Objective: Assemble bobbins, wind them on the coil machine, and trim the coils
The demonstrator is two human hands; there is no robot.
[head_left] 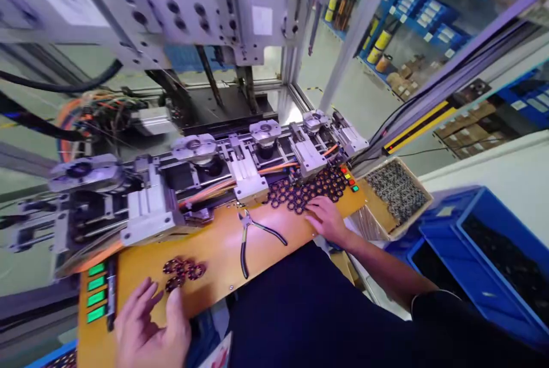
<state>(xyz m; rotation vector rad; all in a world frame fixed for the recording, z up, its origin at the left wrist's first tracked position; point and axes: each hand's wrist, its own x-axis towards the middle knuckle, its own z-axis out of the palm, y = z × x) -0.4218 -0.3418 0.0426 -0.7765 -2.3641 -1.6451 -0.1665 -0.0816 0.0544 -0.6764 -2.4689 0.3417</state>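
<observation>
My left hand is open, thumb and fingers apart, just beside a small group of dark ring-shaped parts with copper windings on the orange tabletop. They look like motor stators. My right hand has its fingers stretched out at the near edge of a larger cluster of the same rings; I see nothing held in it, though its fingertips may touch a ring. Between the hands lies a pair of diagonal cutters with dark handles, jaws spread and pointing toward the machine.
A row of metal clamping fixtures runs along the table's far edge under a large machine frame. Green buttons and a black marker are at left. A box of small metal parts and blue bins stand at right.
</observation>
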